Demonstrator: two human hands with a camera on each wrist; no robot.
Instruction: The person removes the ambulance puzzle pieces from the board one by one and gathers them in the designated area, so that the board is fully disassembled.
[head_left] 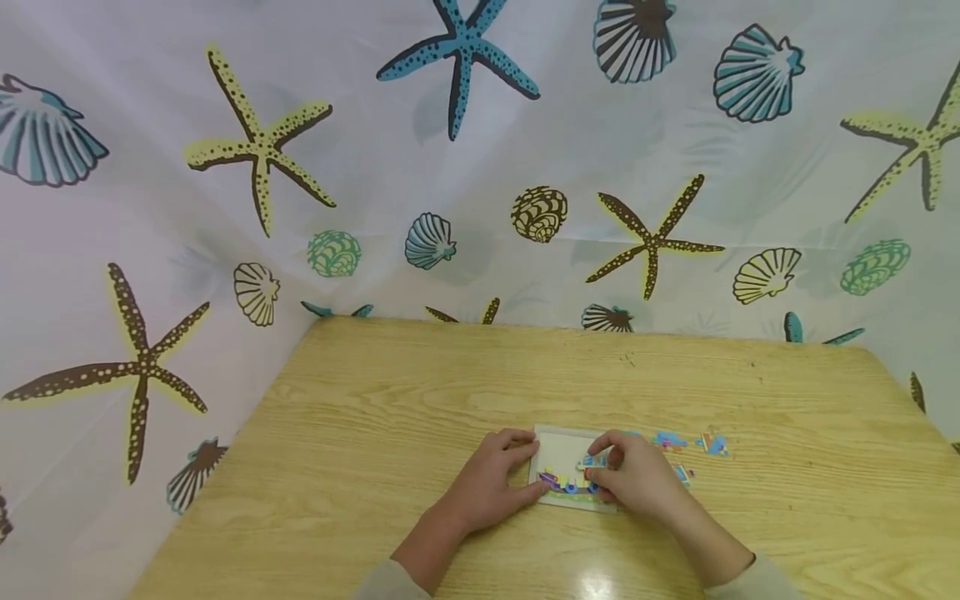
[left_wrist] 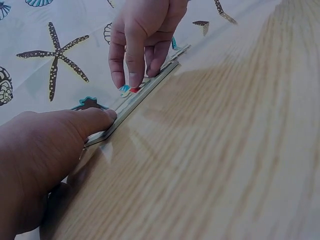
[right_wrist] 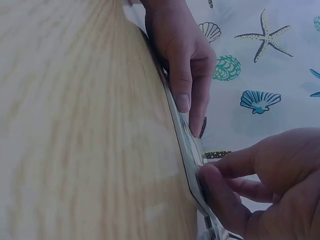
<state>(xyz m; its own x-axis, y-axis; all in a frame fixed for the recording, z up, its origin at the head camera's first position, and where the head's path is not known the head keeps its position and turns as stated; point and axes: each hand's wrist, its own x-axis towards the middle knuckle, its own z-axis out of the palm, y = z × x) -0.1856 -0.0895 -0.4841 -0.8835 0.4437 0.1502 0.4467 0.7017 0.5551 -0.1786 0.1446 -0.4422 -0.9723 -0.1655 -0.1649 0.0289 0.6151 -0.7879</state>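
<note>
One shallow puzzle tray [head_left: 564,446], coloured pieces along its near side, on wood-grain table [head_left: 375,408] | left hand [head_left: 495,479]: thumb and fingers apart, resting on its left edge | right hand [head_left: 641,477]: pinches blue-and-red piece [head_left: 592,463], blocks tray's right side | several loose pieces [head_left: 670,441] beyond that hand | shell-and-starfish cloth [head_left: 487,279] behind

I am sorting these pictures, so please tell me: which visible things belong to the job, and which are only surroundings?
Job:
left hand
right hand
puzzle tray
pieces inside it
pinched piece
loose pieces, likely

Surroundings:
wooden table
patterned cloth
</note>
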